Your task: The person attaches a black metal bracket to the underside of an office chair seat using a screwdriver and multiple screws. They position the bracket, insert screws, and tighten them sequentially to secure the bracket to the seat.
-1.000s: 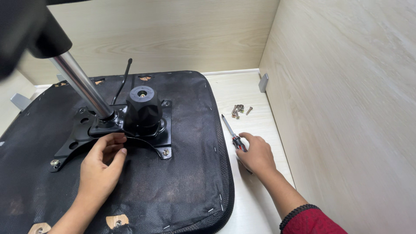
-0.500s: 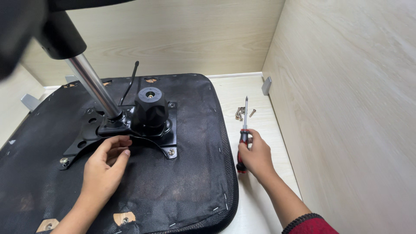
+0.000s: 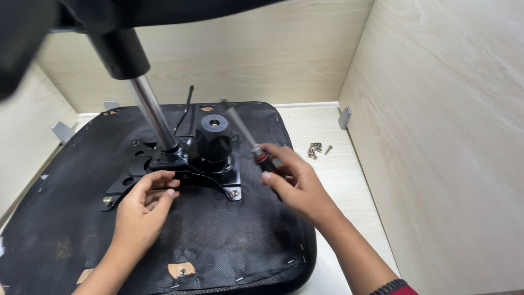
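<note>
Gripping a screwdriver [image 3: 240,127] by its handle, the right hand [image 3: 297,183] holds it tilted over the upturned black seat [image 3: 218,246], shaft pointing up and away. Just left of it sits the black mounting plate [image 3: 185,166]. The left hand [image 3: 143,205] rests there, fingers loosely curled on the plate's near edge. Loose screws [image 3: 316,148] lie beyond the right hand.
</note>
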